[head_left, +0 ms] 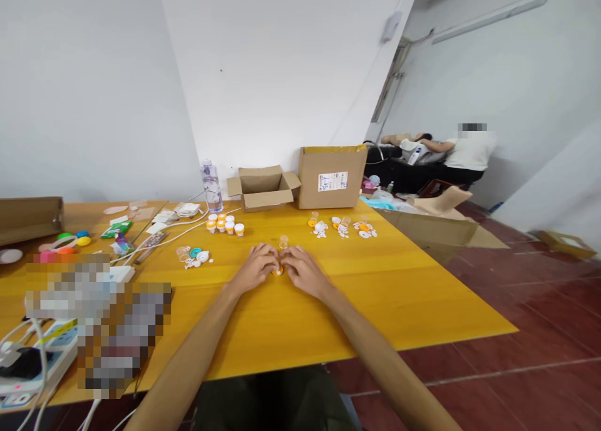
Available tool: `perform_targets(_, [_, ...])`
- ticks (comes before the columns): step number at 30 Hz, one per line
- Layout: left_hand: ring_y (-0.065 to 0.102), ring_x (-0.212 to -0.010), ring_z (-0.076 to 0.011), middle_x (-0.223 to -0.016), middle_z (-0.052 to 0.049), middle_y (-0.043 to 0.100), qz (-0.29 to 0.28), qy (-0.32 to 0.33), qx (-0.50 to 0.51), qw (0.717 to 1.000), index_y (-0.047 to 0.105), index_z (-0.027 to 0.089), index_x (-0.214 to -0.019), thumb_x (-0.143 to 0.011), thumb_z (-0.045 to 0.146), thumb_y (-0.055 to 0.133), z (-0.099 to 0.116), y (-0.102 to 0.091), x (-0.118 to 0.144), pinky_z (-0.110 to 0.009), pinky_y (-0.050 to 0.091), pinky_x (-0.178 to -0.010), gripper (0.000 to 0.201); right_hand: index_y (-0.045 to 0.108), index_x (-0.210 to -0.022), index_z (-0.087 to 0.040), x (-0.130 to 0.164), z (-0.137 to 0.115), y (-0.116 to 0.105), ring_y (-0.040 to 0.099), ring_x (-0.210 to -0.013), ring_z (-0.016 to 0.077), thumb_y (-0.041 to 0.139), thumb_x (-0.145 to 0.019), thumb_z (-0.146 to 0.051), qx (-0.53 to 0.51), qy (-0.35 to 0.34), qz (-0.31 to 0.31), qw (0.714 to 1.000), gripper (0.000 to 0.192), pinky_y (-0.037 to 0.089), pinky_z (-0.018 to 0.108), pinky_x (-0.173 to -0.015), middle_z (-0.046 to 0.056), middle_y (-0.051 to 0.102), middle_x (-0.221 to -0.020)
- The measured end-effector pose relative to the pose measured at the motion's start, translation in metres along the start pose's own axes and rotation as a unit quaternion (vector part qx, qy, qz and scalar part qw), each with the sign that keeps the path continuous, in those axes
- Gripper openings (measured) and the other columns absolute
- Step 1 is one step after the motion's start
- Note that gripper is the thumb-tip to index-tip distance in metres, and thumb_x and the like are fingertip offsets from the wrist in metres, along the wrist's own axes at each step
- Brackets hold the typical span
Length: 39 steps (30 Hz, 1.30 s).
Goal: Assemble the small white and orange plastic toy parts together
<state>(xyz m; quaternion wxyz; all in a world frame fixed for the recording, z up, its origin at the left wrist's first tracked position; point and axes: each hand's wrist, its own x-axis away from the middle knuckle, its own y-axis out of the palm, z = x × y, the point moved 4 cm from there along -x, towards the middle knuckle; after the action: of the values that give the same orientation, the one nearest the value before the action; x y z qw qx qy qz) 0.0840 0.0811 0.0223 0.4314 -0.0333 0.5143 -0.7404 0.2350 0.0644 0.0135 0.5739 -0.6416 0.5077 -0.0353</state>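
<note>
My left hand [257, 268] and my right hand [303, 272] meet at the middle of the table. Their curled fingers close on a small round orange part with white on it [278, 271], held low at the tabletop and half hidden by the fingertips. Just beyond the fingers stands a small clear plastic cup [283, 241]. Farther off to the left is a group of several small jars with white lids and orange bands [225, 225]. Loose sets of cups, rings and small white pieces lie at the right [342, 226] and left, where one ring is teal [196, 253].
Behind stand an open cardboard box [267, 199], a taller closed box [332, 179] and a water bottle [211, 185]. Power strips [61, 349], cables and blurred items crowd the left side. The table's right edge drops to a red tiled floor; another person [469, 150] sits in the background.
</note>
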Motion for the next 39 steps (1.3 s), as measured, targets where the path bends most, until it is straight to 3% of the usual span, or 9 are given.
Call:
perform_targets(5, [0.049,-0.101,-0.0211,-0.101,-0.004,0.06,0.004,0.002,-0.002,1.0,0.068,0.022,-0.078,-0.091,0.016,0.051,-0.002,0.0,0.0,-0.036,0.035,-0.093,0.023,0.074,-0.093,-0.025,0.0,-0.002,-0.001,0.056,-0.104,0.0223,0.048,-0.078,0.002,-0.001,-0.01,-0.016,1.0,0.041,0.046,0.041,-0.092,0.007,0.064,-0.111])
perform_targets(15, [0.05,-0.1,-0.0211,-0.1,-0.005,0.061,0.007,-0.001,-0.009,1.0,0.07,0.022,-0.079,-0.091,0.015,0.05,-0.003,-0.001,0.0,-0.036,0.035,-0.092,0.024,0.073,-0.087,-0.023,0.001,0.0,-0.001,0.056,-0.103,0.0222,0.051,-0.077,0.001,0.018,-0.013,-0.001,1.0,0.034,0.047,0.04,-0.092,0.007,0.064,-0.108])
perform_targets(33, [0.053,-0.094,-0.0205,-0.095,-0.005,0.061,0.036,-0.023,-0.014,0.999,0.074,0.024,-0.078,-0.09,0.018,0.054,-0.011,-0.005,0.0,-0.037,0.038,-0.09,0.024,0.071,-0.101,-0.023,0.003,-0.011,-0.004,0.056,-0.102,0.0221,0.052,-0.077,-0.001,0.067,-0.057,-0.032,0.996,0.038,0.046,0.038,-0.092,0.007,0.064,-0.109])
perform_targets(39, [0.054,-0.093,-0.02,-0.094,-0.005,0.061,0.032,-0.025,-0.009,0.999,0.075,0.023,-0.078,-0.091,0.02,0.054,-0.013,-0.005,0.0,-0.036,0.039,-0.09,0.024,0.068,-0.11,-0.021,0.002,-0.01,-0.002,0.054,-0.106,0.0225,0.051,-0.079,-0.002,0.084,-0.038,-0.04,0.995,0.04,0.046,0.038,-0.093,0.008,0.063,-0.115])
